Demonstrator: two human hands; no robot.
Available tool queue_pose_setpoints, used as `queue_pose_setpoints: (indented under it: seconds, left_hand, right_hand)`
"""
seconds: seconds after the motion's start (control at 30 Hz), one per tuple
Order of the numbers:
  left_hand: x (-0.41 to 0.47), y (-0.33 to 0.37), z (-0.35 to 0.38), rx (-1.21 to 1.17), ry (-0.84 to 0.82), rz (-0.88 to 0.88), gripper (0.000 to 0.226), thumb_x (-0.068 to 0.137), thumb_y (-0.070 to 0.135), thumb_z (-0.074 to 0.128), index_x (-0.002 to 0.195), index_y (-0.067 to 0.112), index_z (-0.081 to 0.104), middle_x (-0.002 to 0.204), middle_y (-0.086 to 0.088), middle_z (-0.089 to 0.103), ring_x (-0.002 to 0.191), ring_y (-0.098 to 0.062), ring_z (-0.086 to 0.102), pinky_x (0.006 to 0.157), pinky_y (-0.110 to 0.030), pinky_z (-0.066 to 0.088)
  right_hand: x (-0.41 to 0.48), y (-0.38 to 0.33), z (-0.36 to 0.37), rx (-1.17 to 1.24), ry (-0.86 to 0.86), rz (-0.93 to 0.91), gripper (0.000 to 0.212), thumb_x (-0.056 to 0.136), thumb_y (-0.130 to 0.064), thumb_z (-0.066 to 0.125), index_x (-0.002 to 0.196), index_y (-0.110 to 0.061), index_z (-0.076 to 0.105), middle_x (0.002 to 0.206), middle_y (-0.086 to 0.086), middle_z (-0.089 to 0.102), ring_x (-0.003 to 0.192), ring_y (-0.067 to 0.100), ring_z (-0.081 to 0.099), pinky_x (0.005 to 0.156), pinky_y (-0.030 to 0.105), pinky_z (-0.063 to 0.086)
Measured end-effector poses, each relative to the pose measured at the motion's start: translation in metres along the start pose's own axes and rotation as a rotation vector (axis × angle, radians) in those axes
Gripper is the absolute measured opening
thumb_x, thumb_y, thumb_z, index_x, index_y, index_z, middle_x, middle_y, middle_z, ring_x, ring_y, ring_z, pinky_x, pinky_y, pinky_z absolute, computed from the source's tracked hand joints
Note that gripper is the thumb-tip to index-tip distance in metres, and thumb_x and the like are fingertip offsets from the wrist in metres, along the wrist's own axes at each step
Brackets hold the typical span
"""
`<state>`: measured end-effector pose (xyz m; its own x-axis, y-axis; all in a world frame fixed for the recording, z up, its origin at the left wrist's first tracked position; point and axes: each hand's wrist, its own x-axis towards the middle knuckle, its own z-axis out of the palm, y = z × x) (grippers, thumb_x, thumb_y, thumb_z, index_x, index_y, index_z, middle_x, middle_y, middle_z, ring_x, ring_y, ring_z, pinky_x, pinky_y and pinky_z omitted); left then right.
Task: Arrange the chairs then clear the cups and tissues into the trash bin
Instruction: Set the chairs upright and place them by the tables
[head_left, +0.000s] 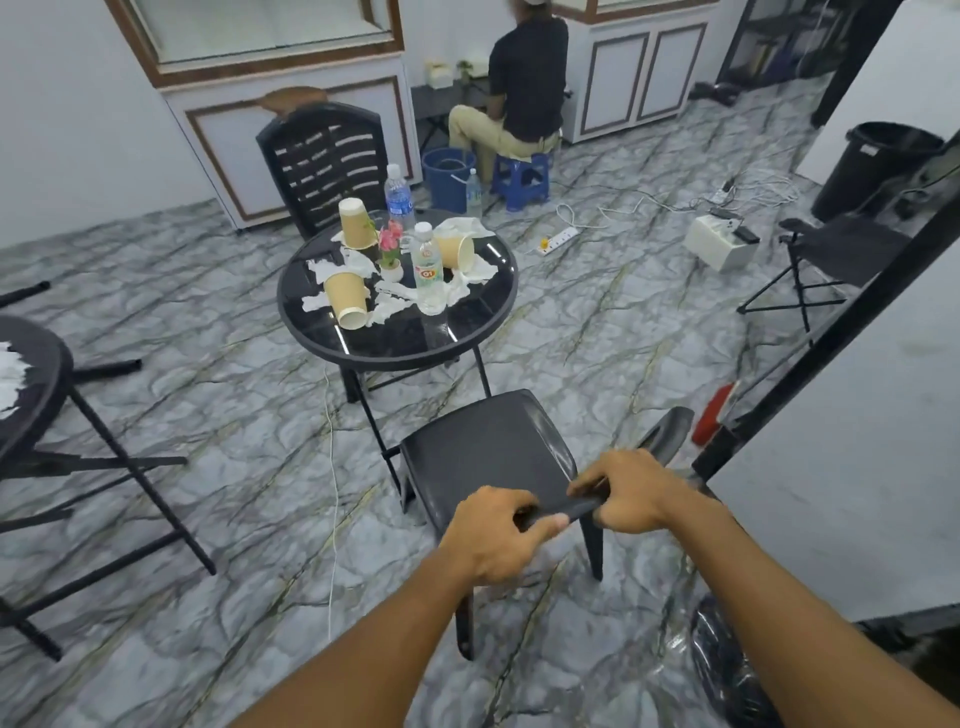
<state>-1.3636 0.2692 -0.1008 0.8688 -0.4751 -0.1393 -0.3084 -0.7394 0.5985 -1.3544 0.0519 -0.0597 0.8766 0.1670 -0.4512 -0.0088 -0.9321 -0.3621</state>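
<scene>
Lower centre of the frame: the left hand (493, 535) and right hand (631, 491) both grip the backrest top rail of the black plastic chair (483, 452) — fingers curled round it, side by side. The seat faces the round black glass surface (400, 338) at mid-frame. On it lie three tan paper cups (347, 300) — one inverted, two tipped over — among white crumpled tissues (324, 270). A second black slatted chair (324, 161) stands behind. The black plastic trash bin (872, 171) stands upper right, well apart.

We find the near chair (483, 452) and far chair (324, 156) upright on opposite sides of the table (395, 343), which carries three paper cups (345, 299) and crumpled tissues (470, 270).
</scene>
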Motion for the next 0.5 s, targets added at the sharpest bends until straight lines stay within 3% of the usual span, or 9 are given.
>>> queue_pose_setpoints:
  seconds: [0.07, 0.1, 0.23, 0.33, 0.4, 0.5]
  left_hand:
    - [-0.005, -0.026, -0.014, -0.102, 0.076, -0.081, 0.065, 0.089, 0.075, 0.034, 0.105, 0.025, 0.071, 0.106, 0.009, 0.071, 0.100, -0.013, 0.061, 0.088, -0.036, 0.049]
    - [-0.009, -0.043, -0.023, -0.118, 0.126, -0.148, 0.063, 0.091, 0.071, 0.034, 0.111, 0.024, 0.070, 0.110, 0.008, 0.070, 0.104, -0.013, 0.061, 0.090, -0.036, 0.048]
    - [-0.027, -0.107, -0.071, -0.014, 0.214, -0.307, 0.023, 0.089, 0.034, 0.059, 0.102, 0.017, 0.066, 0.100, 0.001, 0.065, 0.102, -0.023, 0.060, 0.080, -0.037, 0.050]
    - [-0.051, -0.162, -0.117, 0.044, 0.227, -0.428, 0.042, 0.088, 0.023, 0.061, 0.129, 0.016, 0.055, 0.131, -0.002, 0.050, 0.127, -0.022, 0.043, 0.097, -0.038, 0.045]
    - [-0.054, -0.179, -0.133, 0.078, 0.217, -0.463, 0.053, 0.087, 0.025, 0.061, 0.138, 0.021, 0.047, 0.140, 0.001, 0.042, 0.135, -0.021, 0.035, 0.103, -0.037, 0.042]
    - [-0.060, -0.219, -0.181, 0.072, 0.270, -0.526, 0.056, 0.087, 0.025, 0.062, 0.140, 0.023, 0.045, 0.145, 0.000, 0.040, 0.138, -0.021, 0.032, 0.108, -0.038, 0.039]
  right_hand:
    - [0.006, -0.023, -0.003, 0.217, -0.076, 0.010, 0.049, 0.056, -0.012, 0.047, 0.088, -0.037, 0.074, 0.096, -0.012, 0.073, 0.093, 0.006, 0.066, 0.089, 0.030, 0.055]
    - [0.012, -0.036, -0.003, 0.257, -0.071, -0.001, 0.051, 0.057, -0.010, 0.044, 0.089, -0.035, 0.075, 0.098, -0.009, 0.073, 0.096, 0.009, 0.067, 0.088, 0.031, 0.057]
    - [0.050, -0.108, 0.000, 0.250, 0.053, -0.058, 0.051, 0.067, -0.006, 0.050, 0.110, -0.023, 0.072, 0.110, -0.003, 0.069, 0.105, 0.015, 0.064, 0.089, 0.034, 0.056]
    - [0.093, -0.184, 0.005, 0.095, 0.002, -0.150, 0.058, 0.068, -0.008, 0.051, 0.123, -0.023, 0.065, 0.115, 0.000, 0.067, 0.107, 0.022, 0.062, 0.086, 0.042, 0.056]
    - [0.105, -0.211, 0.007, 0.022, 0.013, -0.226, 0.051, 0.067, -0.013, 0.052, 0.116, -0.015, 0.065, 0.109, 0.009, 0.069, 0.097, 0.029, 0.065, 0.081, 0.047, 0.057]
    - [0.149, -0.272, 0.005, -0.012, 0.030, -0.312, 0.060, 0.066, -0.026, 0.049, 0.124, -0.018, 0.061, 0.107, 0.003, 0.069, 0.105, 0.029, 0.063, 0.082, 0.036, 0.053]
